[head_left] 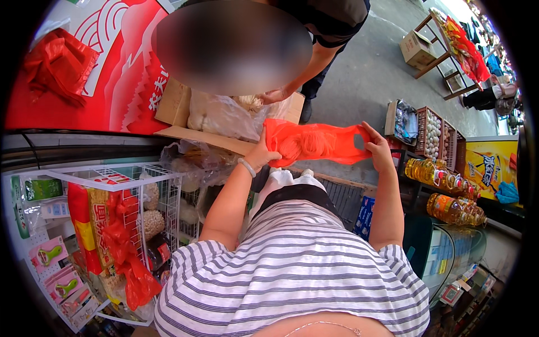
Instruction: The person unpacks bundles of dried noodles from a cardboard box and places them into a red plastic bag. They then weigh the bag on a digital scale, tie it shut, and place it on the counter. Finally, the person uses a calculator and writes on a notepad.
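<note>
Bag (343,145) of thin orange-red plastic—stretched sideways between two bare hands—lies just off the middle of the view toward two o'clock, pale coils (306,146) showing through it. At its nine o'clock end, the left hand (261,154) is partly closed, thumb on the near face, gripping the plastic; some of its fingers are hidden. At its three o'clock end, the right hand (380,150) is mostly closed, pinching the edge beside the handle hole. From the view's middle, a cardboard box (173,104) stands toward eleven o'clock, holding a clear plastic bag (216,119); another person's forearm (317,63) reaches over it. Oil bottles (441,174) are at three o'clock, and a white wire rack (118,182) of packets is at eight.
</note>
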`<state>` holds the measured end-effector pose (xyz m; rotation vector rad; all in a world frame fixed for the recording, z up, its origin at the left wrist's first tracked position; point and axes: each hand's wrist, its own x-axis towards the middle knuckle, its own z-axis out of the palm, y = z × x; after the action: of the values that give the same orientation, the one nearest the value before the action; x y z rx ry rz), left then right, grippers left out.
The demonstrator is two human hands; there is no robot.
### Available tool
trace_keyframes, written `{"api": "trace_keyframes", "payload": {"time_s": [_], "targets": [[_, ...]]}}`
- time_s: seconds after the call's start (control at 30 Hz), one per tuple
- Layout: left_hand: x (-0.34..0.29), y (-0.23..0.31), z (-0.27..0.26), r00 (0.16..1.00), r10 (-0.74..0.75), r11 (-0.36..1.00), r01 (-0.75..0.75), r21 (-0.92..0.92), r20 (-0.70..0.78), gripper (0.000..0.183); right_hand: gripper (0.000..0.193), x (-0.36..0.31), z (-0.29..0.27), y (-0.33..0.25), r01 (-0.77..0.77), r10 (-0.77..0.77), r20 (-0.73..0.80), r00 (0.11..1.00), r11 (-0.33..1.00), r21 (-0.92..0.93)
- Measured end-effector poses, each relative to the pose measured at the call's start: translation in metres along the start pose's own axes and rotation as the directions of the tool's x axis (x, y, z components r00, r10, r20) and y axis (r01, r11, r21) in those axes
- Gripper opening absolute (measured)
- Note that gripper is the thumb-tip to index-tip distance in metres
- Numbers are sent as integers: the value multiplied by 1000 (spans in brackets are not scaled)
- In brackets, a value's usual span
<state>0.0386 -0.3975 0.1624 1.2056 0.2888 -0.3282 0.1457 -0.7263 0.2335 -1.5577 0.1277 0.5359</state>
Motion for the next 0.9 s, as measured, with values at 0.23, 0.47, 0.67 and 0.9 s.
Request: {"api": "trace_keyframes", "payload": {"time_s": [0.23, 0.47, 0.67, 0.9], "targets": [[1, -1, 2, 1000, -16, 998, 17, -53, 20, 100, 63, -5, -4, 2, -4, 4, -1, 1000, 1000, 7], [0, -4, 4, 998, -66, 996, 67, -61, 16, 96, 64, -10, -5, -1, -16, 16, -16, 1000, 1000, -2], [1, -3, 6, 999, -20, 998, 22, -56, 35, 96, 64, -13, -7, 1, -4, 4, -19, 1000, 1000, 3], [8, -19, 1, 997, 27, 992, -19, 122, -66, 104, 63, -11, -7, 4, 16, -17, -14, 1000, 999, -48]]}}
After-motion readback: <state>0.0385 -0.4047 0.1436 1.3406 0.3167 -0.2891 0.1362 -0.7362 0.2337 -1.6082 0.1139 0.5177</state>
